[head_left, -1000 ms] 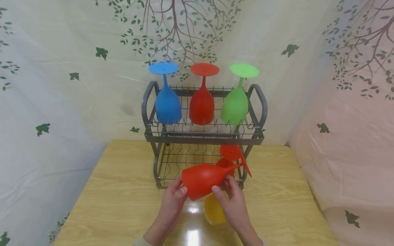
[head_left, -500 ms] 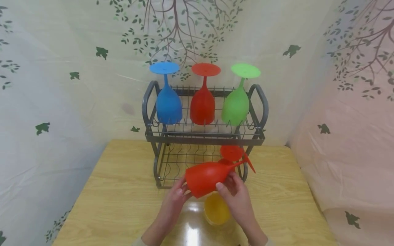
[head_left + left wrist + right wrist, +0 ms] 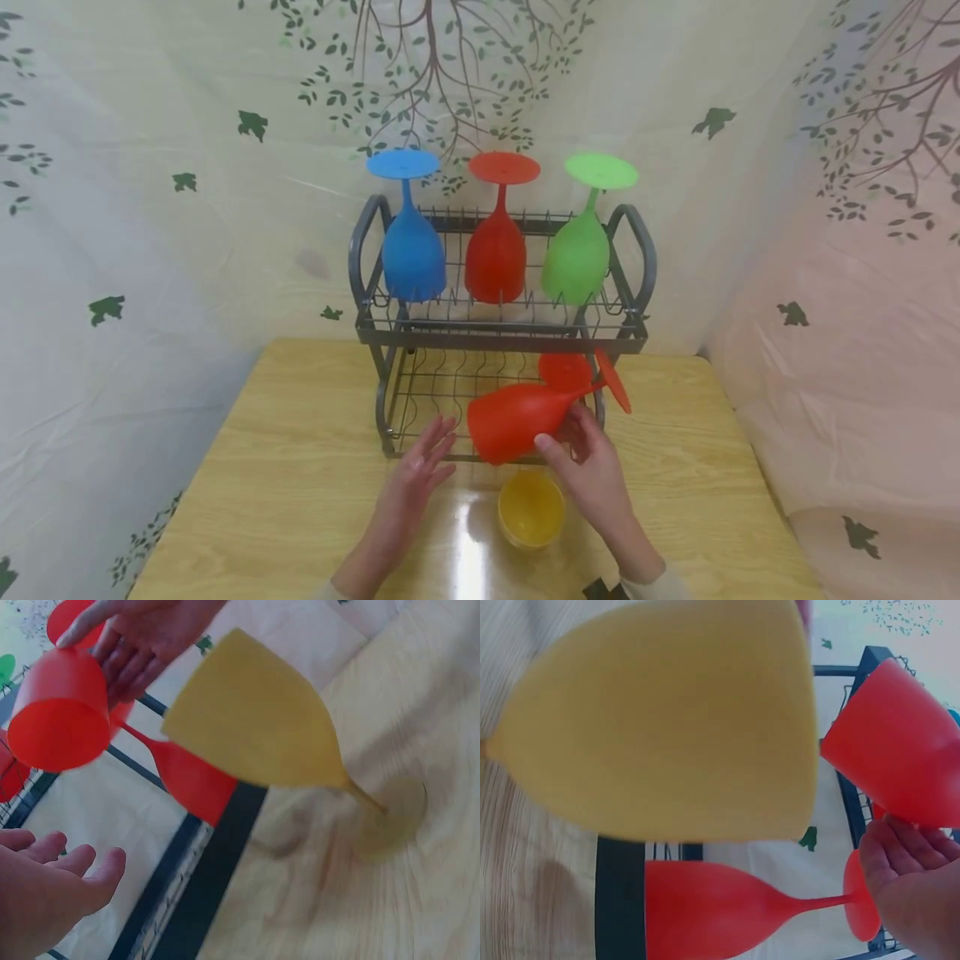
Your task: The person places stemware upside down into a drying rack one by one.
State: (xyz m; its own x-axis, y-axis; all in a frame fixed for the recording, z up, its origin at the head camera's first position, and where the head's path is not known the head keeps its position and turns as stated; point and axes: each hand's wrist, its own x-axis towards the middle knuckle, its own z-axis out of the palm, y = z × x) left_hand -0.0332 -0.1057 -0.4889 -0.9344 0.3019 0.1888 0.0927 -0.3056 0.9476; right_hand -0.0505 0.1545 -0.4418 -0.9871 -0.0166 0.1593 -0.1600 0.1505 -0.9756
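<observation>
A red plastic wine glass (image 3: pixel 513 421) lies tilted in the air before the rack's lower tier, mouth to the left, foot up to the right. My right hand (image 3: pixel 596 471) holds it from below, thumb on the near side of the bowl by the stem. My left hand (image 3: pixel 408 479) is apart from it on the left, fingers spread; the left wrist view also shows this hand (image 3: pixel 52 889) holding nothing. Below the held glass, a yellow wine glass (image 3: pixel 531 508) stands upright on the table. Another red wine glass (image 3: pixel 712 907) is upside down on the lower tier, partly hidden in the head view.
On the upper tier of the dark two-tier dish rack (image 3: pixel 502 340) stand upside-down blue (image 3: pixel 414 258), red (image 3: pixel 495 262) and green (image 3: pixel 576 262) wine glasses. A patterned cloth (image 3: pixel 187 250) hangs behind the wooden table (image 3: pixel 300 467). Something small and black (image 3: pixel 603 590) shows at the bottom edge.
My left hand has let go of the red wine glass's rim and drawn slightly left. The right hand has carried the glass up and to the right, toward the rack.
</observation>
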